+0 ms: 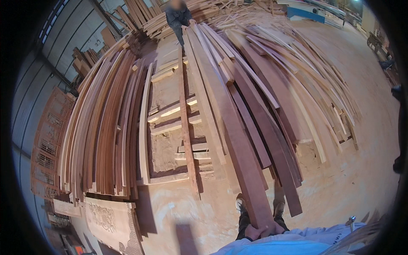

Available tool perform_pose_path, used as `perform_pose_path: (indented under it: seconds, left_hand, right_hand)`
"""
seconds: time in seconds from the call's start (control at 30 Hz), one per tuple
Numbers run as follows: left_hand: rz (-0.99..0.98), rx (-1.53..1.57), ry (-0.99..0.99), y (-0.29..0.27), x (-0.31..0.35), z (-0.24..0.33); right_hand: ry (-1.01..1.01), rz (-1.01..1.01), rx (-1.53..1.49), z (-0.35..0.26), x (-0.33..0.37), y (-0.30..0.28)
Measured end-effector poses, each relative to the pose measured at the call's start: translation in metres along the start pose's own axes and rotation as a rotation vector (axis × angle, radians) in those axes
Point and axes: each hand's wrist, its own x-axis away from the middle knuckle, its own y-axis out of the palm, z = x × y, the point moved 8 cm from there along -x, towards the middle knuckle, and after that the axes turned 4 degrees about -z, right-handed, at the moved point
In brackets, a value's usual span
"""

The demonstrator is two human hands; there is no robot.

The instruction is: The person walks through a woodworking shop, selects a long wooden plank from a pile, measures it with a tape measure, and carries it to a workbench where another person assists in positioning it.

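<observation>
A long, broad reddish-brown plank runs away from me, its near end just in front of my body. My left hand is closed round the left side of that end, and my right hand grips its right side. The undersides of my fingers are hidden. Toward the far end of the boards a person in dark clothes bends over with both hands at the wood. More dark planks lie right of the held one, and a paler board lies along its left.
A dense row of brown planks lies at left. Between the stacks are wooden crosspieces and a long narrow batten. Thin strips spread out at right. A carved panel stands near left; my shoes flank the plank's end.
</observation>
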Motion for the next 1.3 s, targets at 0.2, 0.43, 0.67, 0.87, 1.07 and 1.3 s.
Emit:
perform_pose_path:
  seconds: [0.2,0.43,0.67,0.87,1.07,1.3]
  left_hand:
    - [-0.041,0.028,0.081,-0.011,0.011,0.021]
    - [0.099,0.003,0.143,-0.048,0.019,0.072]
    - [0.282,0.183,0.313,-0.112,0.029,0.127]
    - [0.348,0.497,0.309,-0.187,-0.001,0.088]
    - [0.382,0.296,0.288,-0.271,-0.025,0.056]
    - [0.332,0.438,0.296,-0.294,-0.059,0.058]
  right_hand:
    - [-0.022,0.035,-0.022,-0.002,-0.002,0.001]
    - [-0.122,0.131,0.004,-0.032,0.000,0.006]
    - [-0.318,-0.121,0.014,-0.104,0.053,0.112]
    - [-0.256,-0.230,0.191,-0.110,0.078,0.232]
    - [-0.188,-0.117,0.467,-0.094,0.011,0.298]
    - [-0.226,-0.232,0.446,-0.089,-0.094,0.294]
